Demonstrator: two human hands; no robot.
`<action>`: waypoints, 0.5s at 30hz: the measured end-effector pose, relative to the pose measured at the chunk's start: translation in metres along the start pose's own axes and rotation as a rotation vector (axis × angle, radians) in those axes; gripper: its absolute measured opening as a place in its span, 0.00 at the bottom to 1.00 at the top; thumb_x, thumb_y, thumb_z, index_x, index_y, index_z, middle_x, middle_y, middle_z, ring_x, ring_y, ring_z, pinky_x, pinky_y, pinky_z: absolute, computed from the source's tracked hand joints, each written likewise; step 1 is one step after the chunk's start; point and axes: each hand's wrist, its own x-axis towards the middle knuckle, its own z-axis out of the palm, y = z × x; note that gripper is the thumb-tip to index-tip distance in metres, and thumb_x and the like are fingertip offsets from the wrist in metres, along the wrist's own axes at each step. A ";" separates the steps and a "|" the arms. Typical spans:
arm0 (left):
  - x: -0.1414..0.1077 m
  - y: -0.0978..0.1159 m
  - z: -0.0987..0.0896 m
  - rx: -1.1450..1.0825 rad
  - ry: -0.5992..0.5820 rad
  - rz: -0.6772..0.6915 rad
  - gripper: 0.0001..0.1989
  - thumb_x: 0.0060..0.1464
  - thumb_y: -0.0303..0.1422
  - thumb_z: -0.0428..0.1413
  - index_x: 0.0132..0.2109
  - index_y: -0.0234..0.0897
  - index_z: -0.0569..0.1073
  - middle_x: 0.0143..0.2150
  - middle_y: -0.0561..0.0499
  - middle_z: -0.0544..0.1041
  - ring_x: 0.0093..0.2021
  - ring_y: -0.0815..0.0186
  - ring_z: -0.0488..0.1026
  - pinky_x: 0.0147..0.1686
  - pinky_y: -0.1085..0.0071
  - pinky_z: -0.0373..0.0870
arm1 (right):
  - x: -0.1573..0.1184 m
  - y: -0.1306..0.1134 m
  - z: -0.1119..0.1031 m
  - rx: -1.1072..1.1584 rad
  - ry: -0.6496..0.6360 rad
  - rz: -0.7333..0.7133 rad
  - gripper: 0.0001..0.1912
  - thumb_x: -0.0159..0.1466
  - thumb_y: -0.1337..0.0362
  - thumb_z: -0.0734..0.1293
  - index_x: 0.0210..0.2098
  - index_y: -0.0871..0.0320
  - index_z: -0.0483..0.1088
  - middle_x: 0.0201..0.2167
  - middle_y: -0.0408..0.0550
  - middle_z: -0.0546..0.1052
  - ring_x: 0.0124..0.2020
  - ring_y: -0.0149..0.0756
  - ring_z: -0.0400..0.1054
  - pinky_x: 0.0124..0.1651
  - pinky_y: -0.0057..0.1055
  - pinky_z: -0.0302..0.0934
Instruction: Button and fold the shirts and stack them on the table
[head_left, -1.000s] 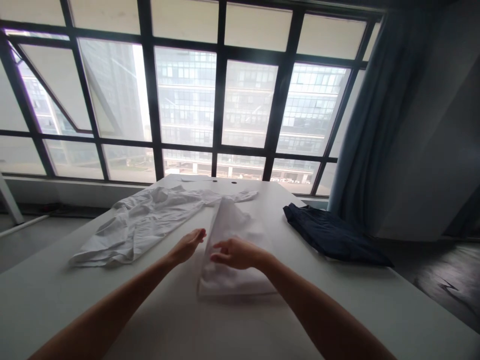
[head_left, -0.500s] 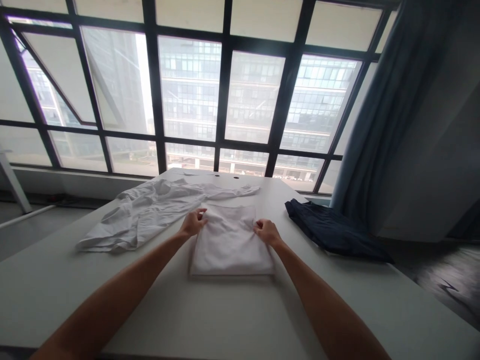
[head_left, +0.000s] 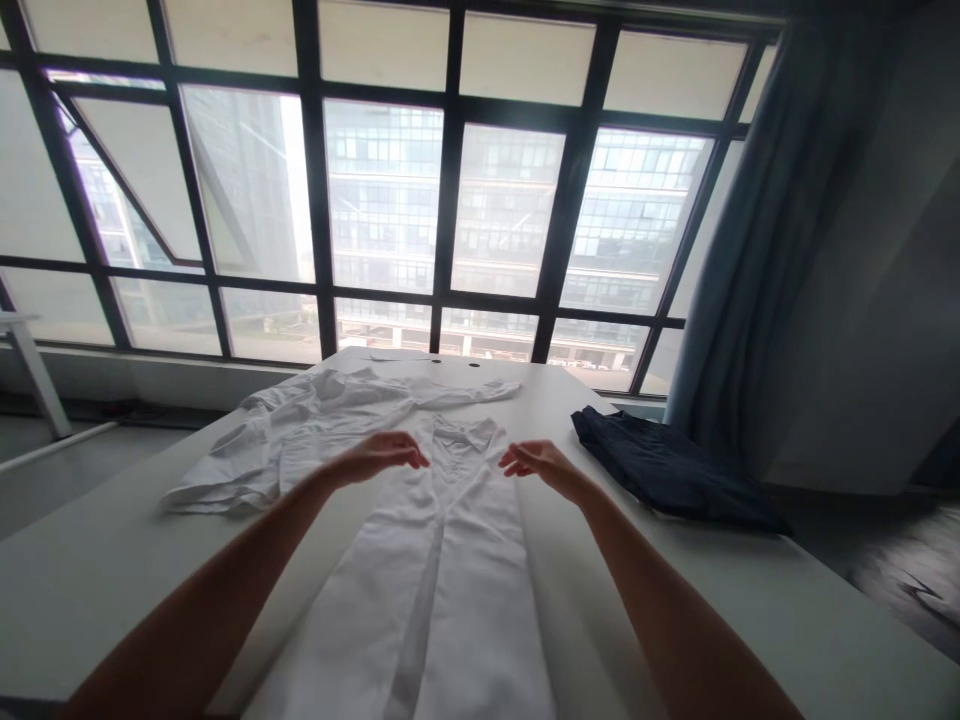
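Note:
A white garment (head_left: 480, 570) lies unfolded lengthwise on the white table (head_left: 630, 610), its collar-like end at the far side and two long panels running toward me. My left hand (head_left: 390, 452) hovers by the upper left edge of the garment, fingers loosely spread, holding nothing. Over the upper right edge is my right hand (head_left: 529, 458), also with its fingers apart and nothing in them.
Another white garment (head_left: 300, 430) lies rumpled at the left. Dark folded clothing (head_left: 667, 465) rests near the right table edge. Beyond the table stand large windows (head_left: 386, 200), with a blue curtain (head_left: 742, 260) at the right.
The white garment was a folded rectangle held at both sides; now it is spread out toward me. Both hands have let go of it. The view has tilted slightly upward.

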 end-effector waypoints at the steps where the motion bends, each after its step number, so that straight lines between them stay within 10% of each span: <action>1: 0.002 -0.004 0.011 0.156 -0.070 0.015 0.17 0.54 0.47 0.60 0.42 0.37 0.78 0.47 0.44 0.81 0.48 0.57 0.77 0.51 0.62 0.70 | 0.003 0.001 0.011 -0.092 -0.058 -0.007 0.32 0.57 0.37 0.68 0.38 0.63 0.78 0.38 0.56 0.81 0.33 0.40 0.76 0.38 0.34 0.67; 5: 0.004 -0.018 0.047 0.580 -0.230 0.161 0.25 0.48 0.45 0.66 0.52 0.42 0.77 0.57 0.44 0.76 0.56 0.55 0.72 0.56 0.63 0.64 | 0.006 0.000 0.059 -0.315 -0.237 -0.205 0.27 0.56 0.45 0.72 0.47 0.58 0.78 0.50 0.55 0.78 0.36 0.39 0.74 0.37 0.33 0.67; 9: 0.010 -0.027 0.061 0.787 -0.134 0.187 0.14 0.58 0.45 0.59 0.40 0.39 0.79 0.40 0.47 0.81 0.43 0.61 0.75 0.50 0.66 0.64 | 0.003 -0.005 0.092 -0.520 -0.241 -0.315 0.21 0.57 0.51 0.73 0.46 0.55 0.79 0.42 0.51 0.80 0.40 0.40 0.72 0.43 0.32 0.64; 15: 0.011 -0.035 0.021 0.806 0.124 -0.020 0.34 0.58 0.56 0.51 0.14 0.37 0.64 0.12 0.54 0.58 0.18 0.70 0.60 0.28 0.70 0.59 | 0.006 -0.005 0.063 -0.705 -0.148 -0.130 0.20 0.62 0.51 0.66 0.24 0.61 0.76 0.18 0.41 0.70 0.21 0.27 0.57 0.26 0.26 0.49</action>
